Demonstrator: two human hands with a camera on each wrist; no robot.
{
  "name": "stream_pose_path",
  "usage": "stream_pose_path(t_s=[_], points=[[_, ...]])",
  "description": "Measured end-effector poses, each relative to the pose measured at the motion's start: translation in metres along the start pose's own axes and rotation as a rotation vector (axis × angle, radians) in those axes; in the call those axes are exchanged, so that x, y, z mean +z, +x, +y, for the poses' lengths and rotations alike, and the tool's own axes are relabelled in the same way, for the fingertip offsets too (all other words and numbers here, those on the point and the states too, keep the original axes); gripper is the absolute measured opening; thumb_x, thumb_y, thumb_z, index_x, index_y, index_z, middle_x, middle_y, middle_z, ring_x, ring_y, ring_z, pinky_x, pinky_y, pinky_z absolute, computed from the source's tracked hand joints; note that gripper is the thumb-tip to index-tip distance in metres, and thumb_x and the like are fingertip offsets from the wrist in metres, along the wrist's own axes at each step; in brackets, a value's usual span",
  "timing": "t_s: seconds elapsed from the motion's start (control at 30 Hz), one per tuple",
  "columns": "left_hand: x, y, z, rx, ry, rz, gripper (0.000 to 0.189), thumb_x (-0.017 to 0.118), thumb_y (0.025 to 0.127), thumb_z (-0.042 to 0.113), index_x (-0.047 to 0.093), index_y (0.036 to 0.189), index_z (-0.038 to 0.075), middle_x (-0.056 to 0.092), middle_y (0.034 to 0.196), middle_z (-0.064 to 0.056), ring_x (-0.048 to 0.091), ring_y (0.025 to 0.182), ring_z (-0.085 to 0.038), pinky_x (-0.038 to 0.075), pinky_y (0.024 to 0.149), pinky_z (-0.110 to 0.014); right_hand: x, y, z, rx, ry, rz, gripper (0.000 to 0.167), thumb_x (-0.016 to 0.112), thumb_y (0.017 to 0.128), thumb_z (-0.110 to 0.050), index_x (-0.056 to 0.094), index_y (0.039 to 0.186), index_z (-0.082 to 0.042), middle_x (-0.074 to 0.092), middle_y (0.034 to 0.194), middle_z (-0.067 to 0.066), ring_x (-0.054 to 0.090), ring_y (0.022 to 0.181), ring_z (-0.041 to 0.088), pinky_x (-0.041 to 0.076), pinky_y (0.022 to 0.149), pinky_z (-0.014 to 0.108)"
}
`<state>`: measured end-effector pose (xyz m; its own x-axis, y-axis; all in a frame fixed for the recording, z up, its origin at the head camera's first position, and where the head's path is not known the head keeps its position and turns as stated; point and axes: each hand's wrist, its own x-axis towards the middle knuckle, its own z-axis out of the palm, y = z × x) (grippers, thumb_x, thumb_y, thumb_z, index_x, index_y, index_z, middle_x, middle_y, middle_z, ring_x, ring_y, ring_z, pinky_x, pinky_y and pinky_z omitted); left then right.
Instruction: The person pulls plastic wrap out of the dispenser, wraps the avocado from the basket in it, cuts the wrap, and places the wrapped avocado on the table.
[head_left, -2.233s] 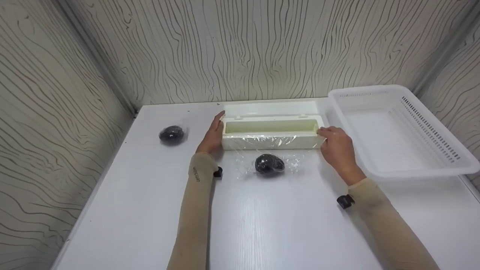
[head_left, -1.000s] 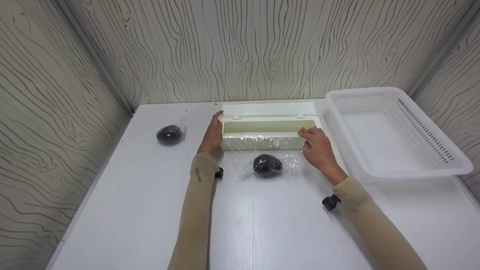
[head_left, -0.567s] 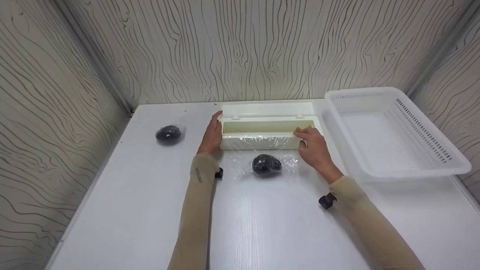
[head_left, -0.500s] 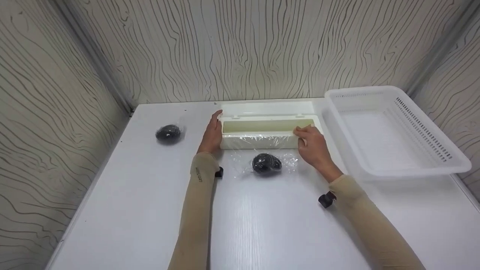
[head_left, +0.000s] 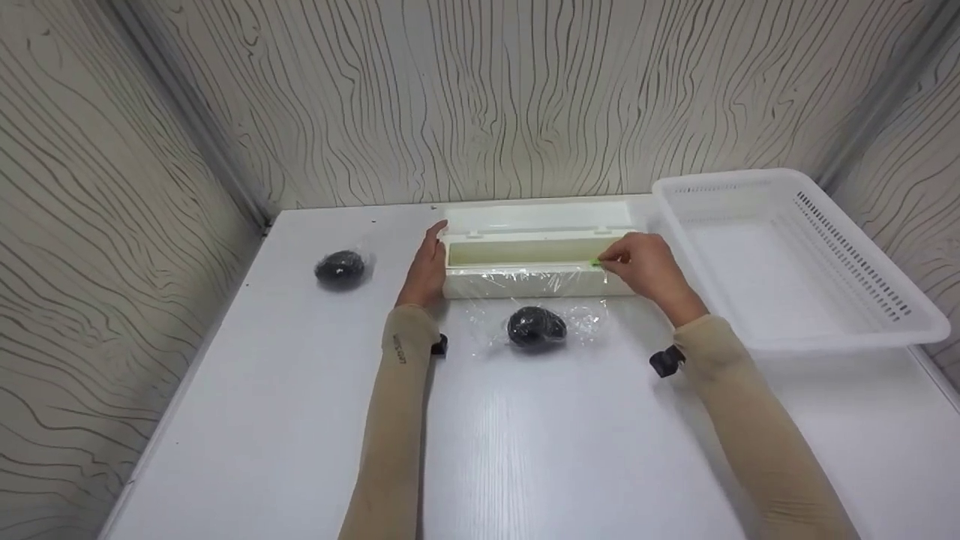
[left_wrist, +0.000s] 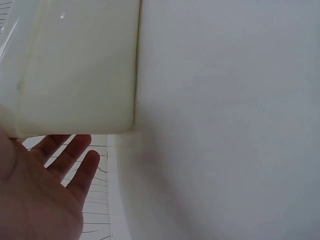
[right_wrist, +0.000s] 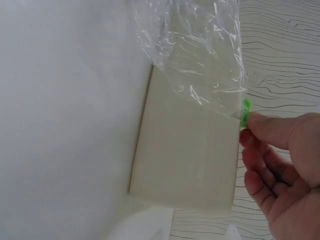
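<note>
A long white cling film dispenser [head_left: 480,283] lies with its lid [head_left: 532,217] raised at the back and a pale hollow inside. My left hand [head_left: 426,274] rests against the dispenser's left end, fingers extended; its thumb is hidden in the left wrist view. With thumb and forefinger, my right hand [head_left: 651,268] pinches a small green slide cutter [right_wrist: 245,113] on the front top edge, right of centre. Clear film [right_wrist: 200,55] hangs down the front and spreads over a dark, glossy, rounded object [head_left: 535,327] on the table.
Another dark oval object [head_left: 341,268], wrapped in clear film, sits on the white table [head_left: 255,420] at the left. A white perforated basket [head_left: 832,341] stands at the right, close to my right hand. A wood-patterned wall [head_left: 525,97] rises behind the table.
My right hand moved left along the dispenser's front edge from its right end. It then turned and rose slightly, and the green cutter came into sight. My left hand stayed in place.
</note>
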<state>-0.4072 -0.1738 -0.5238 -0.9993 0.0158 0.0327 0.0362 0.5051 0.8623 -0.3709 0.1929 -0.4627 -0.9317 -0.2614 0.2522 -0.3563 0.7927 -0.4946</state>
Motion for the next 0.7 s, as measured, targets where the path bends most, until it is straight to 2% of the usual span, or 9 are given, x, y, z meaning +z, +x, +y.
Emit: stream_pose_path(t_s=[0.2,0.37,0.7], points=[[0.003,0.0,-0.001,-0.007,0.004,0.005,0.05,0.019,0.113,0.04,0.022,0.163,0.035,0.037,0.166,-0.004,0.03,0.157,-0.027,0.021,0.13,-0.05,-0.008,0.006,0.005,-0.049,-0.021,-0.065,0.009,0.077,0.092,-0.005,0.081,0.1,-0.002,0.077,0.096,0.016,0.068,0.086,0.028,0.053,0.075,0.04],[0.005,0.001,0.001,-0.014,-0.011,0.012,0.05,0.019,0.113,0.041,0.024,0.162,0.037,0.037,0.166,-0.003,0.029,0.157,-0.027,0.02,0.13,-0.051,-0.015,0.009,0.007,-0.061,-0.015,-0.112,0.009,0.077,0.092,-0.004,0.082,0.1,-0.002,0.078,0.099,0.017,0.071,0.09,0.03,0.058,0.079,0.044],[0.006,0.005,-0.003,-0.021,-0.037,0.031,0.049,0.021,0.114,0.038,0.025,0.162,0.035,0.034,0.168,-0.001,0.028,0.158,-0.025,0.019,0.131,-0.049,-0.005,0.017,0.008,-0.055,0.063,-0.152,0.009,0.076,0.093,-0.004,0.08,0.101,-0.002,0.077,0.1,0.016,0.072,0.093,0.03,0.061,0.085,0.047]])
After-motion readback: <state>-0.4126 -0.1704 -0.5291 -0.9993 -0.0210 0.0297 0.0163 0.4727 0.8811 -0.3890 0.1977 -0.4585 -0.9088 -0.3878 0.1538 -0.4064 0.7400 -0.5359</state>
